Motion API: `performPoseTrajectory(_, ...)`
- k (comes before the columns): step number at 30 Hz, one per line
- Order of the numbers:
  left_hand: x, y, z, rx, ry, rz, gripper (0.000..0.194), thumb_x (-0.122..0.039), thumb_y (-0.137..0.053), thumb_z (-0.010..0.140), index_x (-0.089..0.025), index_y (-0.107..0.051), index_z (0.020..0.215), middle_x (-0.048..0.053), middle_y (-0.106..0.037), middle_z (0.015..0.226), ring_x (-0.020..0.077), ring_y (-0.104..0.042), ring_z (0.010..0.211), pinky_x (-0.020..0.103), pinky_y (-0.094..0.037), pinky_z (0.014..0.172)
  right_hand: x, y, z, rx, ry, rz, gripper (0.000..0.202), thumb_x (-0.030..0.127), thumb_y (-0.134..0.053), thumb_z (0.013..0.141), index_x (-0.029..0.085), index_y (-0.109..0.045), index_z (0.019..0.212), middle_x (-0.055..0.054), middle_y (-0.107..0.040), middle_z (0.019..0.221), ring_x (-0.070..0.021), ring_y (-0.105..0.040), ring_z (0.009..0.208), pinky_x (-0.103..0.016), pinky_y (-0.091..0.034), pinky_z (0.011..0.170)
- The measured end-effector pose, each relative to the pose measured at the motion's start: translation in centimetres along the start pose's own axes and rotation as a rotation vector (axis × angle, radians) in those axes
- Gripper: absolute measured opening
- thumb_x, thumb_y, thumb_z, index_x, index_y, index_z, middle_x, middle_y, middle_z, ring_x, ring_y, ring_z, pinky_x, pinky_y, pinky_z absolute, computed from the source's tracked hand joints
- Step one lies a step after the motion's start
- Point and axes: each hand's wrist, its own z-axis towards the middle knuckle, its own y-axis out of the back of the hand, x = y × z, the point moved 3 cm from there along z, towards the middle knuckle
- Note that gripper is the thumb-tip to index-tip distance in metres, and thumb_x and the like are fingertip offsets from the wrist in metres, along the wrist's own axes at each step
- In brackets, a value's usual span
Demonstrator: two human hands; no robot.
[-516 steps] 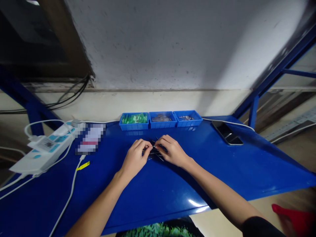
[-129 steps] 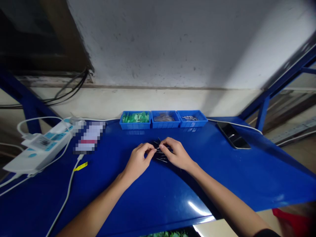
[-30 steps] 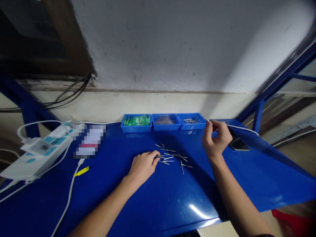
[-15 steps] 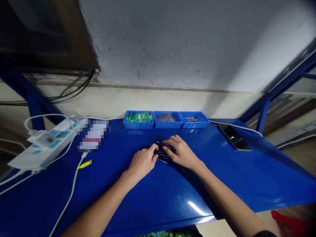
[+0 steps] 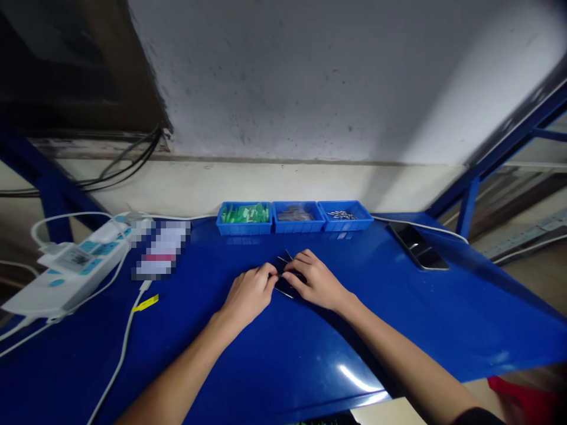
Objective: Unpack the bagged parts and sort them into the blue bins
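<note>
My left hand is closed, thumb and forefinger pinched together over the blue table. Facing it, my right hand is also closed, and the fingertips of both hands nearly meet. A tiny glint shows between them, but what they pinch is too small to make out. Several thin dark metal rods lie on the table beneath the hands; one rod sticks out toward me and another rod points away. My right hand covers part of this group.
Along the wall stand three blue bins: one with green pieces, one with brownish pieces in plastic, one with metal pins. A black phone lies right. A white power strip, white cable and blurred-out phone are left.
My hands have come together, and their fingertips now almost touch above the rods. The right hand has moved left, and its fingers have closed. The view has shifted slightly.
</note>
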Motion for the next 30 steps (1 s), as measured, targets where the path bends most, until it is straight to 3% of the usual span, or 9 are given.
performPoseTrajectory(8,-0.29,0.18,-0.27,-0.19,-0.095,-0.283,0.014,-0.029,-0.04,0.092,-0.022,-0.052,0.095,0.001,-0.066,0.086,0.0159,-0.063,0.076,0.025,-0.043,0.068,0.0,-0.14,-0.05,0.055,-0.062,0.103,0.021,0.023,-0.036,0.095,0.019,-0.051,0.081,-0.003,-0.057,0.075,-0.0164,-0.048,0.073,-0.028,-0.039,0.068)
performPoseTrajectory(10,-0.02,-0.03,-0.09,-0.179,-0.081,-0.326,0.02,-0.033,-0.038,0.093,-0.021,-0.054,0.096,0.0,-0.065,0.077,0.0152,-0.062,0.069,0.025,-0.043,0.065,0.01,-0.05,-0.13,0.04,-0.081,0.117,0.019,0.022,-0.036,0.095,0.019,-0.049,0.082,-0.003,-0.056,0.076,-0.0168,-0.048,0.075,-0.028,-0.039,0.067)
performPoseTrajectory(16,0.39,-0.13,0.23,-0.178,-0.095,-0.351,0.034,-0.035,-0.035,0.094,-0.019,-0.053,0.07,-0.002,-0.057,0.06,0.0126,-0.056,0.056,0.022,-0.038,0.056,0.28,0.28,-0.06,0.031,-0.079,0.111,0.02,0.024,-0.034,0.095,0.02,-0.048,0.082,-0.003,-0.053,0.075,-0.0163,-0.047,0.072,-0.028,-0.039,0.066)
performPoseTrajectory(22,-0.11,0.19,-0.34,-0.232,-0.144,-0.472,0.025,-0.034,-0.038,0.093,-0.018,-0.053,0.08,-0.004,-0.051,0.059,0.0104,-0.05,0.053,0.02,-0.037,0.054,0.13,0.45,0.04,0.055,-0.082,0.192,0.033,0.028,-0.03,0.097,0.019,-0.044,0.069,0.0,-0.051,0.067,-0.0146,-0.046,0.068,-0.028,-0.037,0.066)
performPoseTrajectory(26,-0.25,0.39,-0.56,-0.276,-0.152,-0.528,0.021,-0.034,-0.042,0.091,-0.018,-0.055,0.09,-0.004,-0.052,0.061,0.0099,-0.048,0.053,0.02,-0.036,0.053,0.18,0.45,-0.15,0.058,-0.082,0.289,0.026,0.027,-0.036,0.096,0.019,-0.048,0.075,0.0,-0.053,0.07,-0.0127,-0.049,0.067,-0.025,-0.037,0.065)
performPoseTrajectory(30,-0.21,0.36,-0.43,-0.241,-0.111,-0.521,0.028,-0.038,-0.04,0.092,-0.017,-0.059,0.088,-0.004,-0.05,0.057,0.0095,-0.045,0.049,0.02,-0.033,0.05,0.41,0.61,-0.17,-0.002,-0.048,0.191,0.019,0.025,-0.04,0.094,0.019,-0.05,0.079,-0.001,-0.055,0.073,-0.0145,-0.049,0.07,-0.027,-0.038,0.066)
